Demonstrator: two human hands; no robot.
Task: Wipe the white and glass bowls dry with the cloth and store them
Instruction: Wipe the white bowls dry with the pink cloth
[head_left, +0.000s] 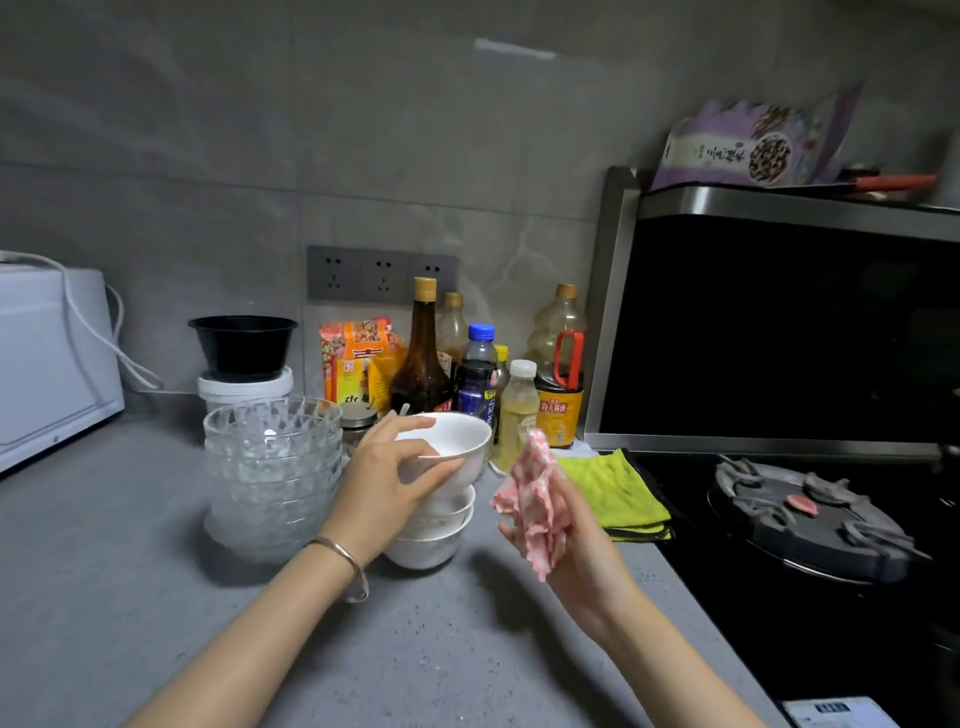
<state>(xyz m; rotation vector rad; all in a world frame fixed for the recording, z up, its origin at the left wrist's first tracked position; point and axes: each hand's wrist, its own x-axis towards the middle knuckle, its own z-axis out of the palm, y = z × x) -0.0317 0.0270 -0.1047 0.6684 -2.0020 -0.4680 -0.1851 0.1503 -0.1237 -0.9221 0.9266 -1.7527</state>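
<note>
The white appliance (47, 358) is cut off at the left edge. The left hand (387, 483) hides part of the white bowl (465, 441). The purple bag (753, 140), upper right, is blurred.

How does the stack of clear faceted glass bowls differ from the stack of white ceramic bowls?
The clear faceted glass bowl stack is transparent; the plain white ceramic bowl stack is opaque. The glass stack is wider, with more bowls than the white stack. No hand touches the glass stack; the left hand grips the white stack's top bowl. Both stand on the grey counter.
</note>
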